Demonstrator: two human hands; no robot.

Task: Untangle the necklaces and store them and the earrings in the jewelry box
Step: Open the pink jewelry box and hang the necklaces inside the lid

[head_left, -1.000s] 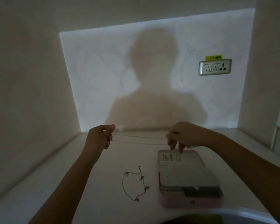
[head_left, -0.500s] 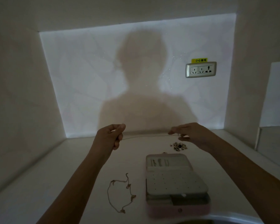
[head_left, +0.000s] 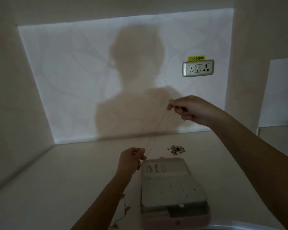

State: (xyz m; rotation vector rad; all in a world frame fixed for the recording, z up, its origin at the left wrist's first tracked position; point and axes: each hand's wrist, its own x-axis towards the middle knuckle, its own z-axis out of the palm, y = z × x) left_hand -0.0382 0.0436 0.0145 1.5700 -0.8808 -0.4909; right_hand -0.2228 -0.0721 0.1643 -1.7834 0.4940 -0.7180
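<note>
**A:** How is the grip held?

**B:** The grip of the left hand (head_left: 132,161) is pinched shut on one end of a thin necklace (head_left: 156,128). The other end is pinched by the right hand (head_left: 191,109).

**A:** Which way is the necklace stretched?

**B:** It is pulled in a slanted line. The low end is held by the left hand, and the high, far end is held up in the air by the right hand.

**A:** Where is the jewelry box (head_left: 173,188)?

**B:** It is laid open on the tabletop (head_left: 65,180), just beside the left hand and well below the right one. So the low end is nearer, and it could likely be put in first.

**A:** What else is left out?

**B:** The earrings (head_left: 176,149) are piled just past the box. A second necklace (head_left: 125,209) is laid to the left of the box and is partly hidden by the left arm.
</note>
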